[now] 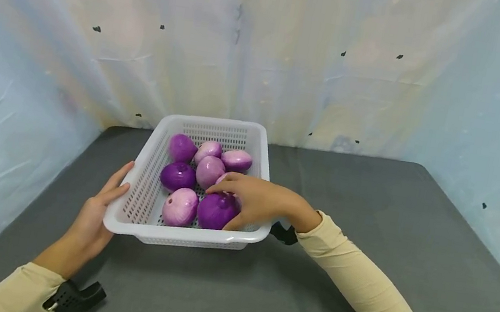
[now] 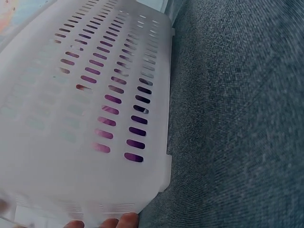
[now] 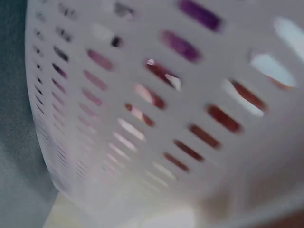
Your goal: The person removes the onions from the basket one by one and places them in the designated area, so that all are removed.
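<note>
A white perforated plastic basket (image 1: 136,197) stands on the grey table with several shiny red onions in it. My left hand (image 1: 90,217) holds its left side, the thumb tip on the rim and the forefinger beside it; fingertips (image 2: 128,220) show against the wall in the left wrist view. Inside the basket's front right corner my right hand (image 1: 257,199) grips a dark purple onion (image 1: 216,211), fingers over the top and thumb on its right side. A pale onion (image 1: 180,207) lies just left of it. Part of another onion is hidden behind the right hand's fingers.
Deeper in the basket lie a dark onion (image 1: 178,176), a paler one (image 1: 210,171) and several more along the back. Grey cloth (image 1: 348,194) covers the table. Pale sheeting (image 1: 269,43) with small dark marks hangs behind and at both sides.
</note>
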Tool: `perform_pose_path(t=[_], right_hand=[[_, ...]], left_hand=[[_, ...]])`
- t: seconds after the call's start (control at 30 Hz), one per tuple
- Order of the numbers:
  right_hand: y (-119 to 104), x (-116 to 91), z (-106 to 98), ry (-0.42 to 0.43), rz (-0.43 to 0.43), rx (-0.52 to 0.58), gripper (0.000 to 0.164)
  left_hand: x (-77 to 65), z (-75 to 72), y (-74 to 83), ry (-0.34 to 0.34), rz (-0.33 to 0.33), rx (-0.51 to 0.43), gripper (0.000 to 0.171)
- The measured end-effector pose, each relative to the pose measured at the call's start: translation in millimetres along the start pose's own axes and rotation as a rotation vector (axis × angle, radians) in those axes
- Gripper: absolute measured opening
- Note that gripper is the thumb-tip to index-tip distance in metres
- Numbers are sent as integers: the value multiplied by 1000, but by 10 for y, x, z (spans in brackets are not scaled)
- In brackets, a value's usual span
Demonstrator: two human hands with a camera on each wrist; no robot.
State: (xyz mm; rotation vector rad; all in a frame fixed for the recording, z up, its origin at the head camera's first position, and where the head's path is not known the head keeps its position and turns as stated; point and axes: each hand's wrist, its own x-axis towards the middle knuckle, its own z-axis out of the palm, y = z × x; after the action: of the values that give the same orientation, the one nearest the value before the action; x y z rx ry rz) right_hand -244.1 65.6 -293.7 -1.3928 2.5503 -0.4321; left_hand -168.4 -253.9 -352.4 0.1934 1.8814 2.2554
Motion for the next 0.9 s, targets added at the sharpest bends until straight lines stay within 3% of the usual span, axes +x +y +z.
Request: perform_pose_path(t=[0.13, 0.43, 0.63, 0.9], right_hand=[[-20, -165, -61, 87, 32, 141, 81], [-49, -558, -361, 225, 122, 200, 83], [35, -712, -504, 260, 143, 243, 82], [195, -822, -549, 274, 223, 255, 83]], left_hand=[[-1, -8, 9, 7, 0, 29, 54], [11, -9, 2, 7, -5, 35, 54], [15, -38, 9, 4, 0, 38, 54], [-7, -52, 37, -18, -12, 77, 55]])
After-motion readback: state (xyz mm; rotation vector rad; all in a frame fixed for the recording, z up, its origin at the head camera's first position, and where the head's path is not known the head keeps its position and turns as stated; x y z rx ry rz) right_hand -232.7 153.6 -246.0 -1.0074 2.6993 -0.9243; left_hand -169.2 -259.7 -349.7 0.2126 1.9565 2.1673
